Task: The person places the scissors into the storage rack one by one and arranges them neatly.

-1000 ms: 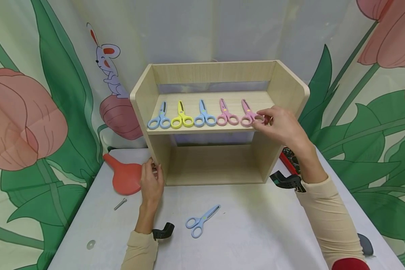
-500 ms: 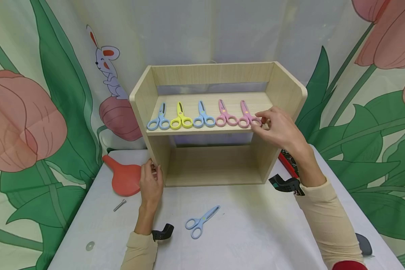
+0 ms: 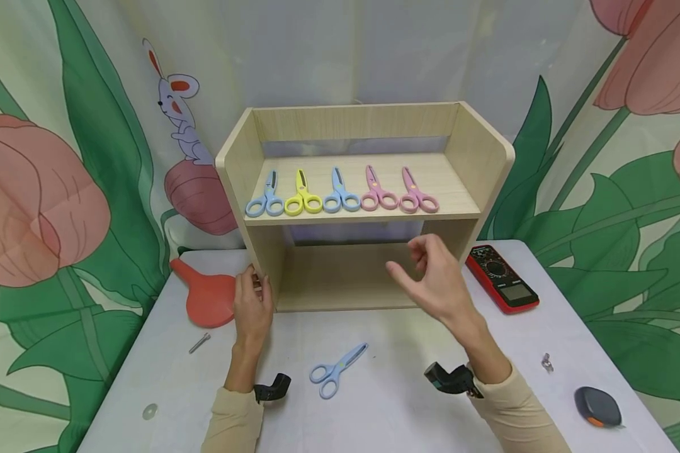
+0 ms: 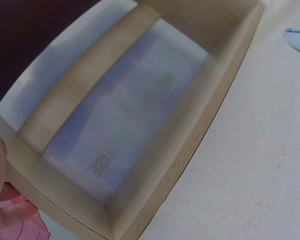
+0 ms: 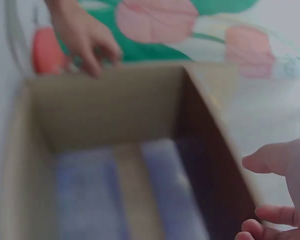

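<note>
Blue scissors [image 3: 337,370] lie on the table [image 3: 396,409], the last pair not on the shelf [image 3: 362,217] beside the five up there, left hand [image 3: 253,306] gripping its side panel, right hand [image 3: 439,280] empty and loosely spread in front; left wrist view shows fingertips [image 4: 5,210] on the panel, right wrist view relaxed fingers [image 5: 277,160].

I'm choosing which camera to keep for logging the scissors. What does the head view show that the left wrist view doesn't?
Only the head view shows the five scissors on the upper shelf, the right hand held empty in front of the shelf unit, the red multimeter and the red paddle. Only the left wrist view shows the faint mirrored lettering on the unit's back sheet. Both show the shelf unit, the left hand gripping its left front edge, and the blue scissors on the table, of which the wrist view catches only a blue edge.
</note>
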`<state>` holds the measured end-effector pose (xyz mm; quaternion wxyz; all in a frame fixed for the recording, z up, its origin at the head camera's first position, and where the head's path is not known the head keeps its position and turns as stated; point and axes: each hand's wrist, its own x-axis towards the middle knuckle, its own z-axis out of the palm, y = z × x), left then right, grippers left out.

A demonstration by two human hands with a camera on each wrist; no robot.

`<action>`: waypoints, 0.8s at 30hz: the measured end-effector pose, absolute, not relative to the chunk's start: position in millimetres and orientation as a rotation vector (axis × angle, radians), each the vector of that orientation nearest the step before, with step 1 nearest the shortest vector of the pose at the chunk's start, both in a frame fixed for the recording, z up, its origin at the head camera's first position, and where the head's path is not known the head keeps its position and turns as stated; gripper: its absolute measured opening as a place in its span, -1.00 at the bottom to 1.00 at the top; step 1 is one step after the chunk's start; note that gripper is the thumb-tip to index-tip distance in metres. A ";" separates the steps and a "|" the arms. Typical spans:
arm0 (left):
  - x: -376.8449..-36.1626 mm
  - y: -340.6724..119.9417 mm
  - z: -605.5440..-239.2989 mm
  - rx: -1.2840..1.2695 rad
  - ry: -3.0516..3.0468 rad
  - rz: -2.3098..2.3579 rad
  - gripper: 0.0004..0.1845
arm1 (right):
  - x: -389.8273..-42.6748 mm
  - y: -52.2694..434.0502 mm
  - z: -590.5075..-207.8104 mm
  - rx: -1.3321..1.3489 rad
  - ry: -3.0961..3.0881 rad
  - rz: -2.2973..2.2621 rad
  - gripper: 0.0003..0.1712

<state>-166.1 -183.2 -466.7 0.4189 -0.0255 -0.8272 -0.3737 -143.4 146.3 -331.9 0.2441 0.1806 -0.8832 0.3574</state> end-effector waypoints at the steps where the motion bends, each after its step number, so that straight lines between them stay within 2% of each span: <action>1: -166.2 -183.3 -466.2 -0.065 -2.073 -0.937 -0.65 | -140.4 140.4 -340.6 0.503 -2.435 0.989 -0.46; 11: -166.9 -182.7 -466.8 -0.068 -2.073 -0.944 -0.64 | -113.2 86.6 -424.3 0.582 -2.751 1.075 -0.31; 24: -167.5 -182.7 -467.9 -0.079 -2.061 -0.921 -0.64 | -79.7 45.1 -485.7 0.844 -2.978 0.836 -0.26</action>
